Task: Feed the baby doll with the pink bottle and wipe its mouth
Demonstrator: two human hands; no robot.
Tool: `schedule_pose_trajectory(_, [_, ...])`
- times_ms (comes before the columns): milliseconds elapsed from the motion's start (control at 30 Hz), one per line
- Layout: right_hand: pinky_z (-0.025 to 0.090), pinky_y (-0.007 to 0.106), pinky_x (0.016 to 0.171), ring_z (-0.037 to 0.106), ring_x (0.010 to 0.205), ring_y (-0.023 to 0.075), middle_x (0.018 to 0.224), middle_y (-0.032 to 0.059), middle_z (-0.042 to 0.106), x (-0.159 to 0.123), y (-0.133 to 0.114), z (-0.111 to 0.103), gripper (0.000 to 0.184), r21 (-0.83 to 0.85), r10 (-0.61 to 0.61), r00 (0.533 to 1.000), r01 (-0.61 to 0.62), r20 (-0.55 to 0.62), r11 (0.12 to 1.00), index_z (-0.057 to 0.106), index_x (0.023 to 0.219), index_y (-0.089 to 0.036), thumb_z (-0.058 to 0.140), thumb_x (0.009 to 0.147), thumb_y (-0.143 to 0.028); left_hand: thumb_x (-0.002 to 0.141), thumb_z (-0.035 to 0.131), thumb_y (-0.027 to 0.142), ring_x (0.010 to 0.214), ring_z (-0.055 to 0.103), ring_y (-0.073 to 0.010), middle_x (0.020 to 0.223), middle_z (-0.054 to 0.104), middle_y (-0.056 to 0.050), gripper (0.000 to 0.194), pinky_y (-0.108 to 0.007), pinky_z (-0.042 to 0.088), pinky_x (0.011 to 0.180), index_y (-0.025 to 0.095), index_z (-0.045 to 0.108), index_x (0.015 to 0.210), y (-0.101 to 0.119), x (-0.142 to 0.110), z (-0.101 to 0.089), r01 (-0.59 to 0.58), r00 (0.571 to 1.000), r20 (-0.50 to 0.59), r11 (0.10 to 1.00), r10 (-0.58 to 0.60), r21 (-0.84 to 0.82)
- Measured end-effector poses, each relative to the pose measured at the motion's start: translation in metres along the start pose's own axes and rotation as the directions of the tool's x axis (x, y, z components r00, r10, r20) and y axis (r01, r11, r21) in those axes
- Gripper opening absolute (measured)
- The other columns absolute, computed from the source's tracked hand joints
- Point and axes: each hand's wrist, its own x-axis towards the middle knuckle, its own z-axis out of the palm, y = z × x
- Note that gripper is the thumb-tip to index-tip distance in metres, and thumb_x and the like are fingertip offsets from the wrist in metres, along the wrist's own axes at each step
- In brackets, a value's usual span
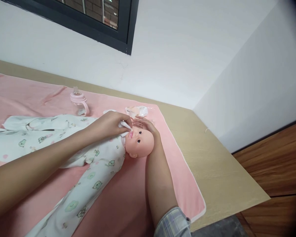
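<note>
A bald baby doll (144, 144) lies on its back, its head toward the right, in white clothes (96, 154) printed with small green animals. My left hand (111, 123) pinches a folded white cloth (124, 125) between thumb and fingers, right at the doll's mouth and chin. On the far side of the doll's head is my right hand (146, 124), its fingers stretched out toward the left. My right forearm curves around the crown of the head. Whether that palm presses on the head is hidden.
A pink blanket (187, 187) lies under the doll on a wooden-topped table (197, 141). Behind the doll stands a pink-lidded baby bottle (79, 102) with a handle. A clear plastic packet (138, 111) lies just beyond my right hand. The white wall (167, 65) borders the table's far edge.
</note>
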Motion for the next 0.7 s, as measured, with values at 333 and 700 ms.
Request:
schedule_pose_trajectory(333, [0.048,0.043,0.112,0.067,0.113,0.0206,0.119,0.0040,0.071,0.002,0.001,-0.003,0.032,-0.017,-0.004,1.000,0.004,0.016,1.000,0.062,0.112,-0.023,0.068,0.080,-0.027,0.076,0.057,0.038,0.083,0.068,-0.0204,0.088,0.076,0.001,0.026,-0.026,0.043,0.073,0.021,0.072,0.087,0.015,0.003,-0.009,0.022,1.000,0.014,1.000,-0.022,0.016])
schedule_pose_trajectory(700, [0.047,0.044,0.111,0.068,0.113,0.0198,0.122,0.0041,0.070,0.003,-0.002,-0.003,0.034,-0.031,0.028,1.000,-0.028,-0.001,0.999,0.061,0.112,-0.024,0.069,0.080,-0.028,0.075,0.058,0.034,0.084,0.069,-0.0200,0.088,0.076,0.002,0.023,-0.026,0.044,0.072,0.022,0.073,0.087,0.022,-0.004,-0.007,-0.040,0.995,0.089,0.999,0.042,-0.023])
